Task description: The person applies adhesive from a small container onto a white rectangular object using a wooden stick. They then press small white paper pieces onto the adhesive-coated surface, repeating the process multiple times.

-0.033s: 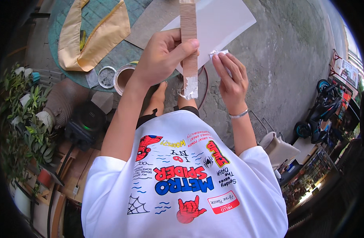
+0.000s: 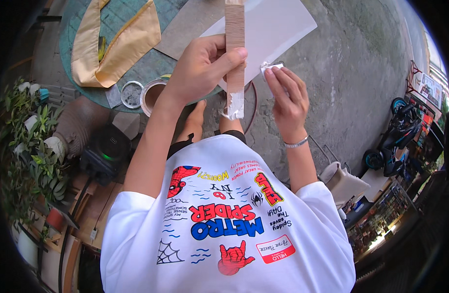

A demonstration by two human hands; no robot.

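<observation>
My left hand (image 2: 202, 66) is closed round a flat strip of wood (image 2: 235, 31), held upright in front of me with the thumb across its face. White paste (image 2: 235, 104) coats the strip's lower end, thick and ragged at the bottom. To the right, apart from the strip, my right hand (image 2: 289, 97) pinches a small white spreader (image 2: 274, 66). Paste clings to the spreader's far left corner; the fingers cover most of the rest. An open can (image 2: 152, 95) stands at the table edge left of my left forearm, with a round lid (image 2: 131, 94) beside it.
Behind my hands, a large white sheet (image 2: 278, 27) overlaps a greyish sheet (image 2: 178, 31) on the green round table (image 2: 151, 63). A yellow cloth (image 2: 117, 56) lies there too. Left are potted plants (image 2: 43, 161) and a black device (image 2: 106, 151); right, a chair (image 2: 339, 180) and motorbike (image 2: 393, 136).
My right hand has moved slightly right with the spreader. The wood strip in my left hand has shifted a touch to the right and up.
</observation>
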